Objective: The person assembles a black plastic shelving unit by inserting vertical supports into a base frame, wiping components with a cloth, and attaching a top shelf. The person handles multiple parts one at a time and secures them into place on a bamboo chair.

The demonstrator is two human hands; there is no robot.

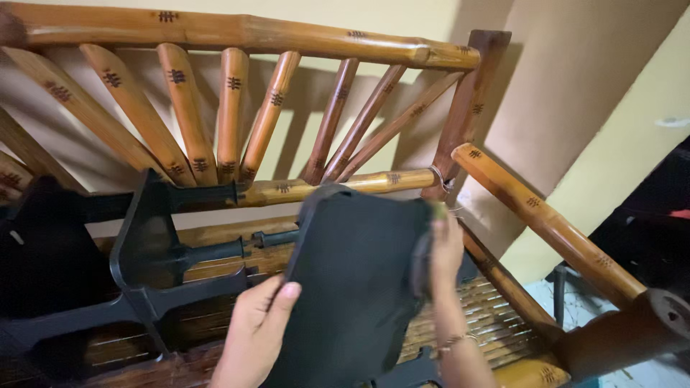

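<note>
one bamboo bench (237,32), one black panel (359,280), two hands (255,327)

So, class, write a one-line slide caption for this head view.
Both hands, left and right, hold a black panel over a bamboo bench beside a black frame.

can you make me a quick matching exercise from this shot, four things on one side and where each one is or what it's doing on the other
Things:
1. left hand
2. right hand
3. black frame
4. bamboo armrest

Places or states:
A. slopes down along the right side of the bench
B. grips the right edge of the dark panel
C. lies on the slatted seat, left of the panel
D. supports the panel's left edge from below

Pairs: 1-D, 2-B, 3-C, 4-A
</note>
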